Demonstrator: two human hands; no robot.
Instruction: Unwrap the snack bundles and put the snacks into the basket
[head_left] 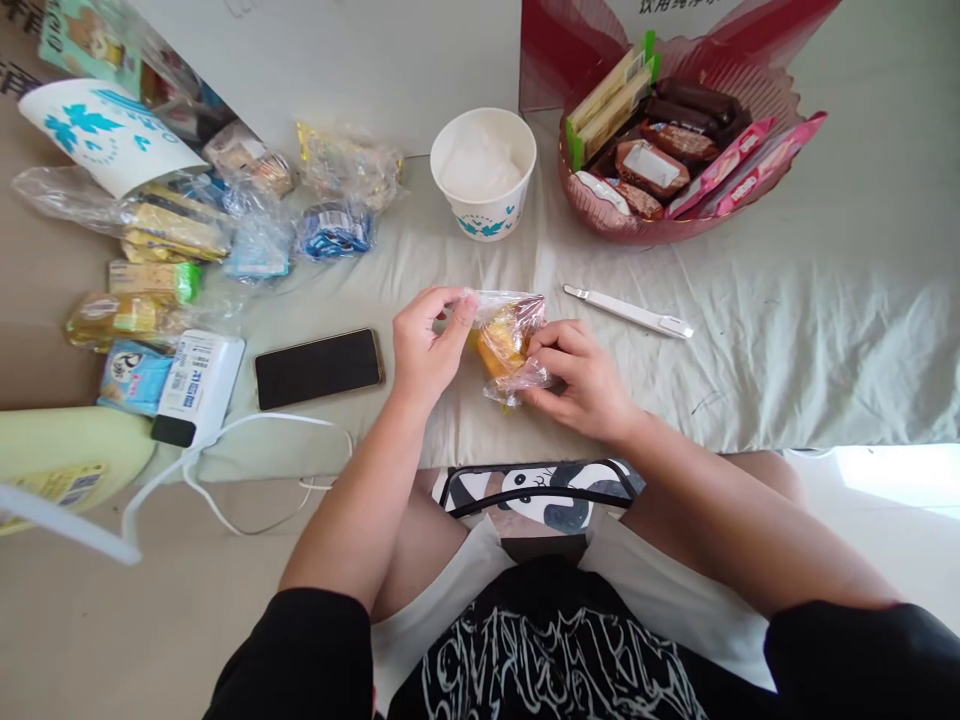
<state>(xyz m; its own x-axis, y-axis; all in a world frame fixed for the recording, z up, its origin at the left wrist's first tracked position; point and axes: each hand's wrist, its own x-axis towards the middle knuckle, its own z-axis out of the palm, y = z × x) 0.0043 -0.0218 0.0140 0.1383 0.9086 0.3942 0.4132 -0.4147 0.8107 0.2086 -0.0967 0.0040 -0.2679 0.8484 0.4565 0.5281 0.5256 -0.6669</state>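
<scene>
Snack packet (508, 340), clear plastic with something yellow-orange inside, is sitting between your two hands on the pale green cloth (787, 330), just ahead of your lap. Your left hand (426, 345) is pinching the packet's upper left corner between thumb and fingertips, closed tight on the film. Your right hand (581, 380) is curling around the packet's lower right edge, fingers gripping the wrapper there.

At nine o'clock from your left hand a dark phone (319, 368) is lying flat, and just beyond it a white power bank (199, 385) is trailing a white cable (247, 470) toward you. At twelve o'clock a white paper cup (484, 175) with blue print is standing upright. At two o'clock from your right hand a slim white tool (628, 312) is lying on the cloth, and farther out a pink basket (600, 215) is holding wrapped bars. At ten o'clock loose wrapped snacks (225, 225) are spreading across the cloth's far left.
</scene>
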